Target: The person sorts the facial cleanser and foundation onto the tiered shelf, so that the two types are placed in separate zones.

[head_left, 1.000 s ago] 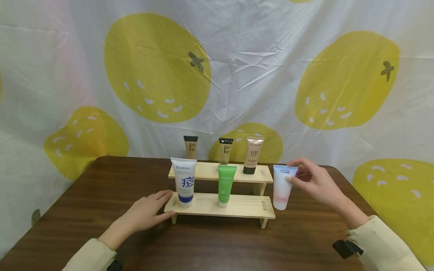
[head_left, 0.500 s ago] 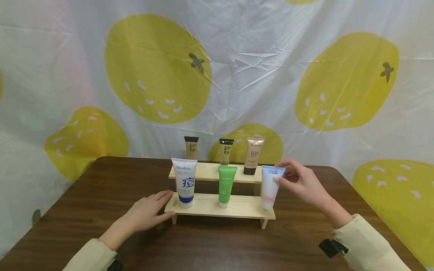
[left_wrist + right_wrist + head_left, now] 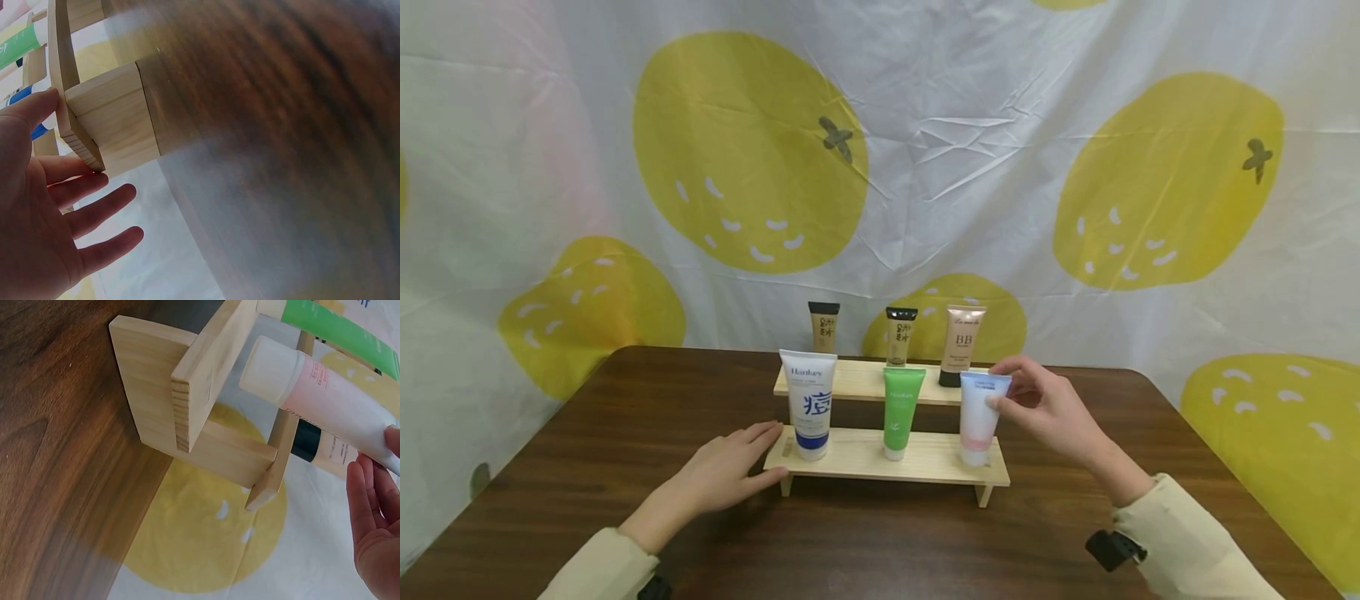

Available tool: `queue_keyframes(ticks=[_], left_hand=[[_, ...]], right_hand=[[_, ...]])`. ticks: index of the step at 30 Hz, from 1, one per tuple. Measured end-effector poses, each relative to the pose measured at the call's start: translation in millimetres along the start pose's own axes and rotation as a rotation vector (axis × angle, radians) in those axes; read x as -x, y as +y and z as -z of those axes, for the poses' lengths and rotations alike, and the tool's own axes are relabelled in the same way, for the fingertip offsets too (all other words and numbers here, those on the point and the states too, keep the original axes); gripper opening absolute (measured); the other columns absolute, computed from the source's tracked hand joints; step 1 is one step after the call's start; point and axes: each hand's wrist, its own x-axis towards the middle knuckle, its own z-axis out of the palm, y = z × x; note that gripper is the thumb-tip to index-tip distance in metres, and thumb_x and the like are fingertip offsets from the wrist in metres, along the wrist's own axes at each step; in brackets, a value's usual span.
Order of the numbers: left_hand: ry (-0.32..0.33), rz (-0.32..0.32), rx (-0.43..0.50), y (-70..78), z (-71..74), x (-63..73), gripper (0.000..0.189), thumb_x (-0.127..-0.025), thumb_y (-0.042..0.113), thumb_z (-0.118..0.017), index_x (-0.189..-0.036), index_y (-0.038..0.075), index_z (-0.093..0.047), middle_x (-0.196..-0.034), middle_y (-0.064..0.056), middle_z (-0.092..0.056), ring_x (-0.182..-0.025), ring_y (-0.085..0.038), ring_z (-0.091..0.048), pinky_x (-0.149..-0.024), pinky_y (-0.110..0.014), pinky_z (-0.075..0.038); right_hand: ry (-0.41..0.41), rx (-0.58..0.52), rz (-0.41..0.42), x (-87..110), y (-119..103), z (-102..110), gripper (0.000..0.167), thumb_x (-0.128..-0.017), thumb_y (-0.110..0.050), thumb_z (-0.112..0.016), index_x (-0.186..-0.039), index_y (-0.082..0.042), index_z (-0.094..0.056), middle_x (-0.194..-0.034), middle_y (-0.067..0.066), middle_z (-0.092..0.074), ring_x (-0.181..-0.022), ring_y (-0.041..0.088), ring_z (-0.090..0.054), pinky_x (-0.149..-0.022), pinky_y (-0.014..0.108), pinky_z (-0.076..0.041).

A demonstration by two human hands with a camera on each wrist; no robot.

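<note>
My right hand (image 3: 1051, 410) pinches a white-and-pink squeeze tube (image 3: 981, 425) by its upper right edge. The tube (image 3: 334, 403) leans a little, cap down, close over the right end of the lower step. That step belongs to a two-step wooden display stand (image 3: 857, 467). At its left end, my left hand (image 3: 724, 471) holds the board between thumb and index finger; in the left wrist view the other fingers (image 3: 103, 209) spread out. On the lower step stand a white-and-blue Hankey tube (image 3: 808, 392) at left and a green tube (image 3: 900, 410) in the middle.
The upper step (image 3: 850, 382) carries two gold tubes with black tops, one at left (image 3: 823, 329) and one mid-board (image 3: 898, 337), and a beige BB tube (image 3: 960, 346) at right. Beneath lies a dark wooden table (image 3: 880, 542). A fruit-print curtain (image 3: 955, 167) hangs behind it.
My right hand has carried the white-and-pink tube leftward, from beside the stand to over the right end of the lower step. My left hand has stayed in place.
</note>
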Motion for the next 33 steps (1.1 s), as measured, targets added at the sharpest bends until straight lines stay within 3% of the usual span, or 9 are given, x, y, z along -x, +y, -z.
queue_keyframes(ticks=[7, 14, 33], left_hand=[[0.006, 0.000, -0.001, 0.1, 0.0, 0.0, 0.073, -0.084, 0.059, -0.040, -0.129, 0.002, -0.044, -0.127, -0.015, -0.044, -0.108, -0.033, -0.047, -0.081, -0.054, -0.037], [0.015, -0.004, -0.005, -0.5, -1.5, -0.4, 0.072, -0.084, 0.058, -0.041, -0.129, 0.002, -0.045, -0.127, -0.014, -0.045, -0.107, -0.033, -0.048, -0.080, -0.052, -0.039], [0.021, -0.003, -0.007, -1.5, -3.3, -0.4, 0.071, -0.084, 0.057, -0.043, -0.128, 0.002, -0.045, -0.127, -0.014, -0.045, -0.107, -0.033, -0.048, -0.080, -0.052, -0.038]], right_hand=[[0.007, -0.005, 0.013, -0.7, 0.6, -6.7, 0.028, -0.078, -0.008, -0.068, -0.101, -0.012, -0.054, -0.079, 0.000, -0.062, -0.071, 0.012, -0.059, -0.065, 0.029, -0.048], [0.017, 0.010, 0.019, -2.1, -34.9, -6.7, 0.027, -0.075, 0.005, -0.066, -0.099, 0.001, -0.053, -0.078, 0.012, -0.062, -0.069, 0.022, -0.059, -0.062, 0.030, -0.048], [0.013, -0.065, 0.021, -2.1, -33.6, -17.9, 0.025, -0.076, 0.007, -0.064, -0.098, 0.002, -0.053, -0.079, 0.013, -0.062, -0.071, 0.025, -0.060, -0.061, 0.027, -0.049]])
